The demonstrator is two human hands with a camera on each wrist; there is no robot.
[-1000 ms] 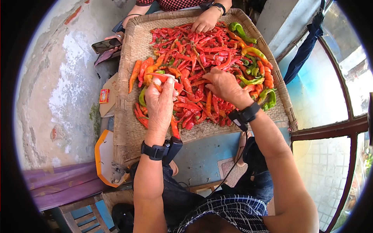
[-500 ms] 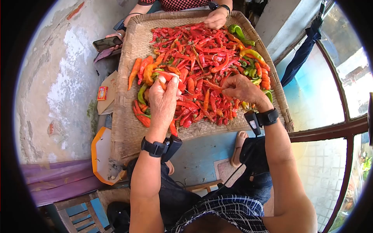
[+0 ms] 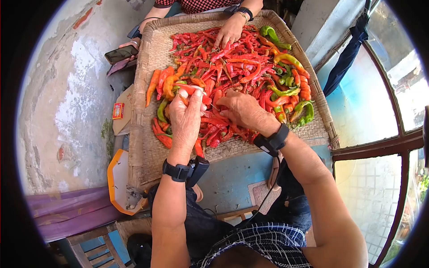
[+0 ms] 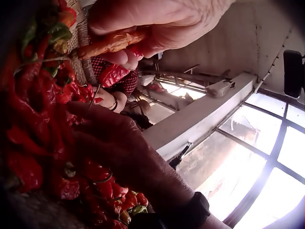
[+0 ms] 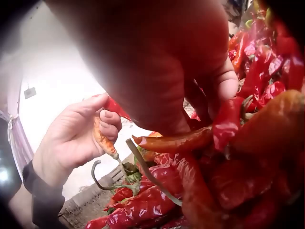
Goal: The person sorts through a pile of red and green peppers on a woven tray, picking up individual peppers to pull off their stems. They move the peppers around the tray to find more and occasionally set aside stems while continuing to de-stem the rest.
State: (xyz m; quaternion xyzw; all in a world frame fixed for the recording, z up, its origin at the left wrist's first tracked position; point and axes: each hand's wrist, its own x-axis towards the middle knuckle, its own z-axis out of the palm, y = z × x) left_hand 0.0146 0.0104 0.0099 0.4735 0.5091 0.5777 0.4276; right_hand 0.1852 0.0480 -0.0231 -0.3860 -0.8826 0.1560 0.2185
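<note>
Left hand (image 3: 185, 119) pinches orange and red peppers (image 4: 112, 42) above the heap (image 3: 243, 67); right hand (image 3: 248, 110), grip unclear, touches it

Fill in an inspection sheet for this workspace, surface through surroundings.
Surface: woven tray, part of its base bare.
Job's things: heaped peppers, mostly red, green and orange ones toward the sides.
Clutter: small red box on cardboard and orange-rimmed container, left of tray.
Hands: left hand grips orange pepper and red pepper; right hand among the peppers, its grip hidden.
Cables: dark cable below the right wrist device.
Surroundings: worn wall left; window, umbrella right; another person opposite, one hand on peppers, phone in the other.
</note>
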